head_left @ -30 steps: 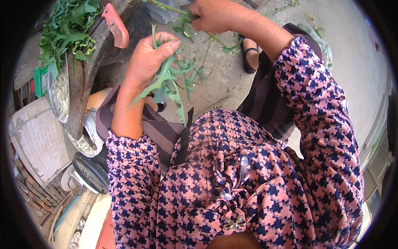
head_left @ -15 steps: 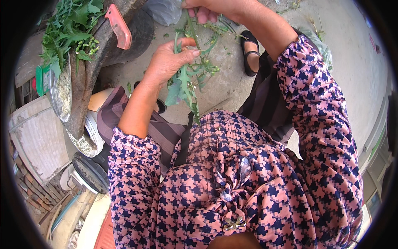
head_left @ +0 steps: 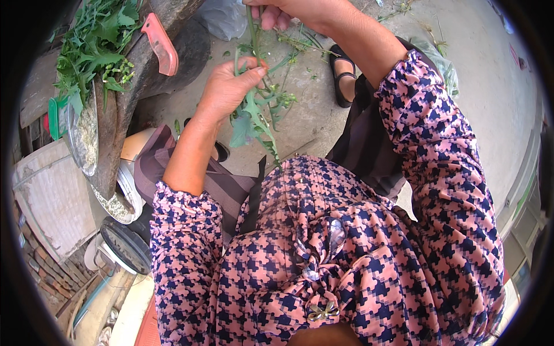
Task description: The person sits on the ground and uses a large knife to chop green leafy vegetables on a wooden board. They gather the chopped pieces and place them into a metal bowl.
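Several jagged green leaves [head_left: 243, 128] droop, clasped in the left hand [head_left: 227, 87], while the right hand [head_left: 293, 7] pinches a slim stem [head_left: 253, 30].

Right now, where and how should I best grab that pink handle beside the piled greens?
Grip the pink handle around its middle, probably from the right, where your left hand is: its long, slim body slants with the lower end toward you and its right flank uncovered, while the piled greens lie to its left.

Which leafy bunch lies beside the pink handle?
The upper-left leafy heap, beside the pink handle; the other bunch hangs from the left hand, farther right.
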Demonstrator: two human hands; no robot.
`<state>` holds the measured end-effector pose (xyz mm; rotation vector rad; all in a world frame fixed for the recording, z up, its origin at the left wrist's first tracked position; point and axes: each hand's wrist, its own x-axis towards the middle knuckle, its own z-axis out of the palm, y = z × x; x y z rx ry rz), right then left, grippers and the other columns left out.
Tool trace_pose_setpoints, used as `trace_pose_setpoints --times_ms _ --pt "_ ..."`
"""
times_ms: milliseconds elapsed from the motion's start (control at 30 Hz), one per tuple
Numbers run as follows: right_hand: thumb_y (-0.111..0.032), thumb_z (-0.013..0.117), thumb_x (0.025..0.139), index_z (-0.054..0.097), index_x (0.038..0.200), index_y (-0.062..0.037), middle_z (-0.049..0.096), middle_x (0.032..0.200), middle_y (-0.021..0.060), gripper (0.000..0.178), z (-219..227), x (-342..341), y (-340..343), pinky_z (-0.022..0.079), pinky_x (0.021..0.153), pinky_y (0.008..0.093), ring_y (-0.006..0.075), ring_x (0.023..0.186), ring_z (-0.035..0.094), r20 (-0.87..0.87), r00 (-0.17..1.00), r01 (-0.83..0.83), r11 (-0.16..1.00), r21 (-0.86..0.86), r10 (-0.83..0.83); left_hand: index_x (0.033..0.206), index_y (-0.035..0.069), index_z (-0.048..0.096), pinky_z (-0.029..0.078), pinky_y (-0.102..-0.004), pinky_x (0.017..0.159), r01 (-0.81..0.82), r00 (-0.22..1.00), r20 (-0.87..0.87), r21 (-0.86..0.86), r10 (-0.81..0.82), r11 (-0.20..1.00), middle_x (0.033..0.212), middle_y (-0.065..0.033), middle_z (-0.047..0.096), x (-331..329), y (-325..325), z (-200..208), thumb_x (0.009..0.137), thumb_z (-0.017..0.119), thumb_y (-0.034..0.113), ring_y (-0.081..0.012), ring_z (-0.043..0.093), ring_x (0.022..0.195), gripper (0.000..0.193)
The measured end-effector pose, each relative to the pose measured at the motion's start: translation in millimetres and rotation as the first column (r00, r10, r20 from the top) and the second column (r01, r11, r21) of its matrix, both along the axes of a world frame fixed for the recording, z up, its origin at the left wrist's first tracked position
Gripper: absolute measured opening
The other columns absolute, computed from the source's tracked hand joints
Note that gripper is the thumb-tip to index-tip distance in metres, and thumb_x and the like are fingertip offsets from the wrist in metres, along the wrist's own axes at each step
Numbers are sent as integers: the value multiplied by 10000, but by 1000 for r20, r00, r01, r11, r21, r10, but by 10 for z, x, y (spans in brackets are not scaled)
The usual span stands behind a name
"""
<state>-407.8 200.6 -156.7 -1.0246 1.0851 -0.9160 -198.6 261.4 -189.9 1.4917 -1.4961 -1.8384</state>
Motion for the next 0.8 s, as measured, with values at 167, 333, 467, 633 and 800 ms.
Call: trace_pose_setpoints --times_ms 167,333,467,633,800 --pt "-126 595 899 610 802 10 625 623 99 167 -7 -71 -10 464 415 278 174 472 597 13 982 187 982 -8 -187 922 20 688 457 -250 660 -54 997 32 -367 71 928 782 7 641 96 21 34 881 672 146 -63 550 727 133" --pt "-119 547 931 612 827 -3 615 657 77 169 -99 -622 -220 476 449 273 166 501 597 248 849 469 882 52 -466 932 7 676 456 -249 695 -112 984 59 -512 166 852 801 18 626 325 220 144 880 656 110 -59 537 754 117" --pt "-128 560 923 617 825 -9 609 655 75 165 -419 -649 -233 467 425 292 177 488 594 52 902 416 894 165 -429 971 31 673 480 -236 657 -343 938 -60 -289 340 894 809 -9 640 628 270 149 898 673 129 -81 580 741 122" --pt "-396 672 828 689 952 33 706 946 219 447 -902 -407 -174 537 828 390 361 921 681 -666 745 196 937 288 49 983 47 634 507 -253 605 -596 753 -306 58 582 801 830 -45 647 957 308 100 913 661 118 -146 631 707 104" --pt "-561 686 807 575 1233 62 675 1085 259 763 -984 -83 125 513 919 402 350 1044 659 -726 672 -86 959 -270 -144 924 49 628 514 -252 592 -707 597 -379 167 707 687 793 -57 643 900 413 12 908 674 111 -165 654 702 80"
